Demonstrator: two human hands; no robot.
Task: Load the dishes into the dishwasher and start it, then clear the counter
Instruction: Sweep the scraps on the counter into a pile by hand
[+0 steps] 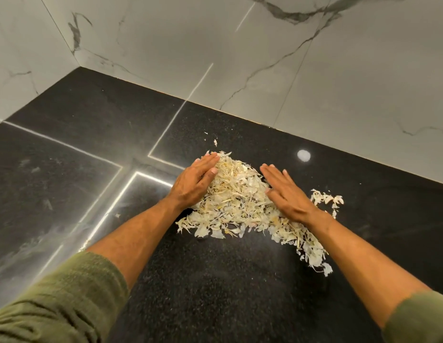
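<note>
A pile of pale, papery peels lies on the black speckled bench, a little way out from the marble wall. The pile is heaped highest between the two hands and thins out toward the near right, where a ragged trail of scraps runs along under the right forearm. A small separate clump lies just beyond the right wrist, and a few stray flakes sit apart on the far side of the pile, nearer the wall.

The left hand rests on the left flank of the pile, palm down. Its fingers are straight and held close together, their tips at the far left edge of the heap; the thumb lies against the peels on the inner side. The right hand rests on the right flank in the same manner, fingers straight and nearly together, pointing away and slightly inward, the thumb touching the peels. Neither hand grips or pinches anything; both lie flat against the heap, with its bulk between them.

Both forearms are bare, with green sleeves pushed up near the elbows. Bright strips of reflected light cross the bench to the left, and a round spot of glare shows to the right of the pile.
</note>
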